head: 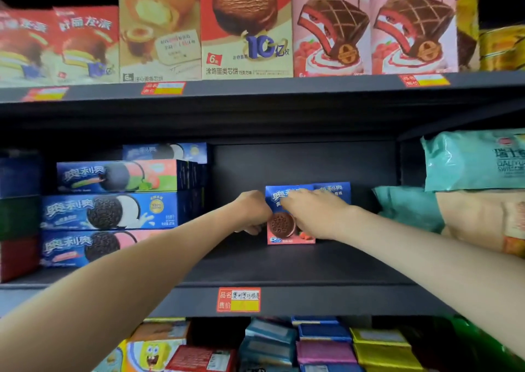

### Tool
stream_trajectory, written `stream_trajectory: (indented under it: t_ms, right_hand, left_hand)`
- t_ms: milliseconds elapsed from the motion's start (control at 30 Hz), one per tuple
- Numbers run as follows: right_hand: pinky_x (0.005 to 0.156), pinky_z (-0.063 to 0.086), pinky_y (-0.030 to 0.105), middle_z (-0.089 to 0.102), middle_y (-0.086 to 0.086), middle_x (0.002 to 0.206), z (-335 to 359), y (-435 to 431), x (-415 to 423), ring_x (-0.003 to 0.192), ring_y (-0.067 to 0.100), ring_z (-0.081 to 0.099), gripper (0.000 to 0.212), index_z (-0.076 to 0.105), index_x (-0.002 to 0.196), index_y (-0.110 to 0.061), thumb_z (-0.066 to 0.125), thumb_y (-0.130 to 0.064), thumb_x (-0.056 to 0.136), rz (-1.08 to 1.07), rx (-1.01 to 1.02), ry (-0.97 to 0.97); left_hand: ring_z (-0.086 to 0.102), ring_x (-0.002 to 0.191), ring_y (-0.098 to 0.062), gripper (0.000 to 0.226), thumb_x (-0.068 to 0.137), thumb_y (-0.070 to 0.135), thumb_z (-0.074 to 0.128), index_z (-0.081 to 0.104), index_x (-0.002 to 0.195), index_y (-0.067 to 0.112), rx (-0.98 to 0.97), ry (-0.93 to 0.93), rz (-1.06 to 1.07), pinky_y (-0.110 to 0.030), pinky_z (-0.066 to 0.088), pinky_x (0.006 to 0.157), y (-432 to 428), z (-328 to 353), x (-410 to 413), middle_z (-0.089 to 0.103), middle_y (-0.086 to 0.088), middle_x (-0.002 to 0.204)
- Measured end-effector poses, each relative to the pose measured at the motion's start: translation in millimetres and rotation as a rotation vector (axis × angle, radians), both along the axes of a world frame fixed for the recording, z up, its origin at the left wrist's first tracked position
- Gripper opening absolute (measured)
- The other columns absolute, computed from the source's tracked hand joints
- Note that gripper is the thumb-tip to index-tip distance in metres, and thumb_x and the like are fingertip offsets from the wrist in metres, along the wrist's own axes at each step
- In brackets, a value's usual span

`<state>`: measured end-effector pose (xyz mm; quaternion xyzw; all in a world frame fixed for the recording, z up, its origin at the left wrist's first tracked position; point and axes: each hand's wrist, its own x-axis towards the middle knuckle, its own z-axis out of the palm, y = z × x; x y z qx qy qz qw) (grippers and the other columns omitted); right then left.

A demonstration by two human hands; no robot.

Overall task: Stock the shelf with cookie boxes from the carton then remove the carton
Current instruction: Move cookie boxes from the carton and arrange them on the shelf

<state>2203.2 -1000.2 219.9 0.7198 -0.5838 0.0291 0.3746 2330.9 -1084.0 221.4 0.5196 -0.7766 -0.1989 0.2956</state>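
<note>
While held upright, front outward, the cookie box (284,231) is gripped by left hand (252,209) and right hand (312,215) — its top is hidden.

The shelf (284,266) bears stacked cookie boxes (110,212) at its left end, two upright cookie boxes (284,226) mid-back, and snack bags (409,206) at its right end.

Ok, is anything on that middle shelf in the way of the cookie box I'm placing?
Nothing visible. The left hand and right hand are on the cookie box, upright on the shelf beside a second box; the stacked boxes lie clear to its left.
</note>
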Motion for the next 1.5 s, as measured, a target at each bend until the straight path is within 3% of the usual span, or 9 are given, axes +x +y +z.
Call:
stream_trajectory:
  t_ms: [100,233,333,500,633,733,833,900,1500]
  right_hand:
    - [0.082,0.035,0.033,0.043,0.005,0.120,-1.5,2.1,-3.7,0.117,0.024,0.041,0.028,0.053,0.122,-0.010,0.043,-0.009,0.096,0.014,0.177,0.094]
    - [0.084,0.043,0.035,0.042,0.001,0.117,1.5,-4.4,-11.1,0.115,0.022,0.040,0.024,0.057,0.113,-0.013,0.043,-0.008,0.095,0.083,0.254,0.088]
    - [0.091,0.038,0.032,0.042,-0.003,0.124,4.3,-1.2,-15.5,0.117,0.019,0.036,0.032,0.055,0.125,-0.020,0.043,-0.014,0.096,0.137,0.292,0.112]
    - [0.073,0.037,0.030,0.041,0.000,0.116,7.0,2.6,-34.7,0.110,0.017,0.038,0.025,0.048,0.116,-0.014,0.051,-0.010,0.091,0.191,0.061,-0.132]
    - [0.071,0.044,0.034,0.041,-0.001,0.109,13.8,0.5,-49.3,0.101,0.016,0.044,0.021,0.043,0.105,-0.016,0.057,-0.016,0.089,0.099,0.117,-0.327]
    - [0.057,0.036,0.029,0.045,0.000,0.094,18.1,-2.6,-48.9,0.086,0.020,0.051,0.011,0.041,0.088,-0.016,0.051,-0.017,0.092,0.105,0.067,-0.388]
    - [0.057,0.034,0.030,0.047,0.000,0.090,18.7,-3.6,-44.9,0.080,0.020,0.051,0.012,0.041,0.084,-0.015,0.049,-0.019,0.093,0.123,0.042,-0.362]
    - [0.058,0.033,0.029,0.044,-0.001,0.088,17.6,-4.3,-41.5,0.077,0.018,0.046,0.013,0.040,0.084,-0.016,0.049,-0.018,0.093,0.142,0.045,-0.316]
    - [0.062,0.036,0.031,0.044,-0.008,0.084,14.2,10.3,-69.7,0.072,0.012,0.044,0.012,0.047,0.084,-0.016,0.056,-0.022,0.090,0.094,0.116,-0.387]
  left_hand:
    - [0.061,0.060,-0.021,0.014,0.089,0.005,0.049,0.061,0.081,0.002,0.032,0.022,0.020,-0.026,0.055,0.060,0.9,1.7,3.4,0.063,-0.011,0.073]
    - [0.064,0.074,-0.029,0.024,0.089,-0.002,0.039,0.058,0.075,0.002,0.058,0.096,0.049,-0.033,0.055,0.077,0.6,8.7,8.4,0.064,-0.015,0.076]
    - [0.068,0.078,-0.030,0.019,0.088,0.000,0.042,0.061,0.085,0.002,0.102,0.193,0.033,-0.033,0.055,0.079,1.1,10.5,5.0,0.067,-0.018,0.082]
    - [0.051,0.064,-0.023,0.022,0.093,0.008,0.037,0.058,0.087,0.006,0.200,0.580,0.026,-0.036,0.049,0.079,4.3,10.9,-2.4,0.053,-0.010,0.074]
    - [0.056,0.091,-0.027,0.066,0.098,0.053,0.029,0.040,0.140,0.004,0.319,0.750,0.056,-0.041,0.035,0.106,-6.2,10.6,-9.2,0.058,-0.012,0.102]
    - [0.047,0.125,-0.029,0.078,0.093,0.066,0.017,0.046,0.136,0.007,0.376,0.756,-0.042,-0.042,0.029,0.111,-9.5,-1.3,-18.7,0.048,-0.014,0.139]
    - [0.061,0.095,-0.022,0.081,0.090,0.071,0.008,0.064,0.096,0.013,0.413,0.774,-0.164,-0.036,0.040,0.097,-11.1,-9.3,-26.6,0.065,-0.014,0.116]
    - [0.063,0.086,-0.020,0.082,0.089,0.070,0.005,0.064,0.088,0.014,0.434,0.781,-0.202,-0.034,0.042,0.092,-14.2,-8.7,-26.7,0.068,-0.010,0.098]
    - [0.064,0.092,-0.024,0.075,0.093,0.065,0.009,0.060,0.101,0.010,0.528,0.764,-0.327,-0.037,0.044,0.098,-22.7,-4.0,-71.0,0.067,-0.013,0.102]
